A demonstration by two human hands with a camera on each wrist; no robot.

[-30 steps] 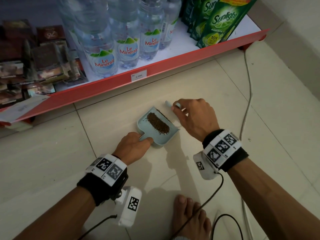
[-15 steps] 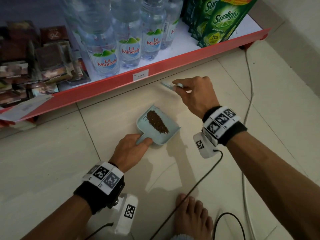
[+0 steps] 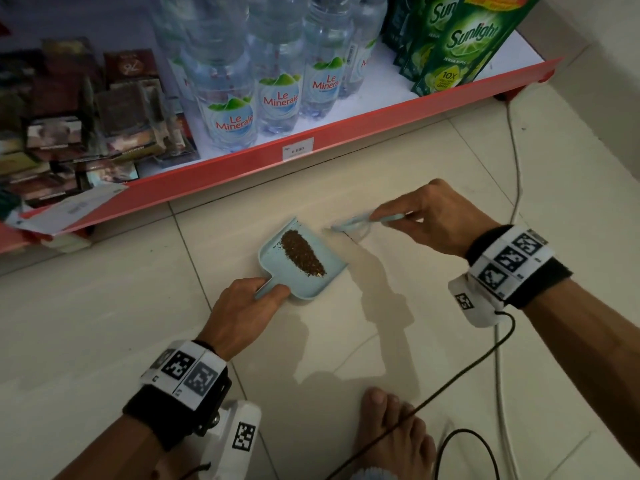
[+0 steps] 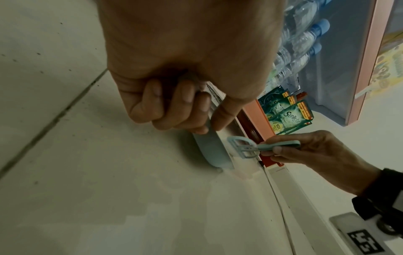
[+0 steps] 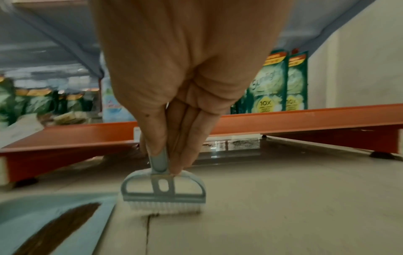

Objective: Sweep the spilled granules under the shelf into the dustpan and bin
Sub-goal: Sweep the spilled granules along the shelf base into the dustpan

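Observation:
A small light-blue dustpan (image 3: 273,268) lies flat on the floor tiles in front of the red shelf, with a strip of brown granules (image 3: 303,252) heaped inside it. My left hand (image 3: 247,308) grips its short handle, fingers curled round it (image 4: 185,107). My right hand (image 3: 426,216) pinches the handle of a small light-blue brush (image 3: 353,225). The brush head (image 5: 163,195) has white bristles down on the tile, just right of the pan's open edge (image 5: 109,212). No loose granules show on the floor near the brush.
The red shelf edge (image 3: 346,133) runs across the top, holding water bottles (image 3: 228,109), green Sunlight pouches (image 3: 460,43) and dark packets (image 3: 69,140). A low dark gap lies under the shelf (image 5: 235,143). A white cable (image 3: 516,174) and black cable (image 3: 450,386) run past my bare foot (image 3: 391,431).
My right hand lifted the brush away from the pan toward the shelf, then brought it back down to the tile right of the pan. The left hand and dustpan stayed put.

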